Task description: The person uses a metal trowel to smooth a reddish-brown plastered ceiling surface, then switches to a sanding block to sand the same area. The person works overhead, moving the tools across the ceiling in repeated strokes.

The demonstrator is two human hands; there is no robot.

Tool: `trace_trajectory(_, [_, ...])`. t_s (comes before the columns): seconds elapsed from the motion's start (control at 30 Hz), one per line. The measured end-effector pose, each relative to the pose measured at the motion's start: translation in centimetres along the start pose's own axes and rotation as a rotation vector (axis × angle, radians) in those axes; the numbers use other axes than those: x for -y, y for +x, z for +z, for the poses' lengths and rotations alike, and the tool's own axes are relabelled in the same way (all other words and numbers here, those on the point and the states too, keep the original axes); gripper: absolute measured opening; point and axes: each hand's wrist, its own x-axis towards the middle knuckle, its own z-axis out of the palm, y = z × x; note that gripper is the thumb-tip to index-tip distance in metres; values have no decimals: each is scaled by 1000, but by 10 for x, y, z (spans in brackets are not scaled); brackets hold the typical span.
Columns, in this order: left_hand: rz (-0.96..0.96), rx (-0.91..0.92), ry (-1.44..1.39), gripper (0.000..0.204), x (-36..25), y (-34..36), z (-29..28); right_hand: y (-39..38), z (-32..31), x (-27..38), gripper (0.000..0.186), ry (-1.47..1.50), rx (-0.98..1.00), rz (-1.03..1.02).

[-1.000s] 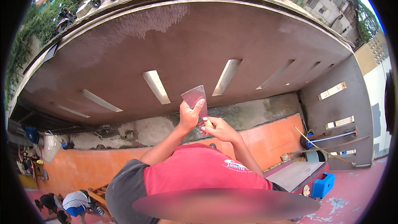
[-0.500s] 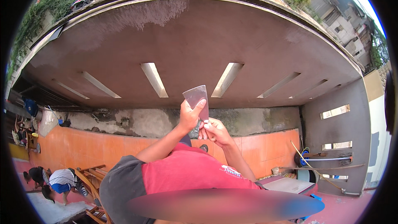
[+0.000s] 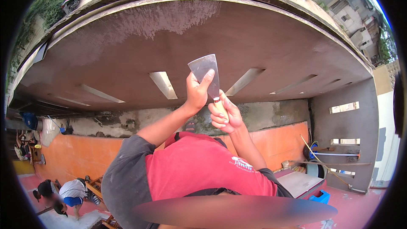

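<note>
Before the brown wall (image 3: 271, 42), the putty knife (image 3: 216, 87) pointed outward, left hand (image 3: 198, 93) with fingers clamped on its blade (image 3: 205, 64), right hand (image 3: 229, 116) with fingers round its handle (image 3: 220, 107); keeping skin off the edge (image 3: 202, 60) seemed wise.

Printed white lettering (image 3: 242, 164) stands on the red-and-grey shirt's front (image 3: 190, 171).

Free air lies at 9 and 3 o'clock from the scraper (image 3: 205, 64) — wall (image 3: 254, 38) bars 12, torso (image 3: 199, 161) 6, pole (image 3: 352, 163) 4.
</note>
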Motion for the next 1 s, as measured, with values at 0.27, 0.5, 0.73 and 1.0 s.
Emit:
trace_trajectory(0.27, [-110, 226, -195, 50, -31, 56, -14, 72, 2, 7, 21, -88, -47, -36])
trace_trajectory(0.5, [-70, 166, -132, 43, -28, 79, -19, 99, -8, 14, 8, -153, -48, -21])
trace_trajectory(0.73, [-76, 154, 11, 40, -37, 82, -22, 107, -17, 3, 12, -181, -23, -36])
trace_trajectory(1.0, [-76, 163, -14, 33, -43, 88, -21, 116, -13, 5, 10, -90, 40, -68])
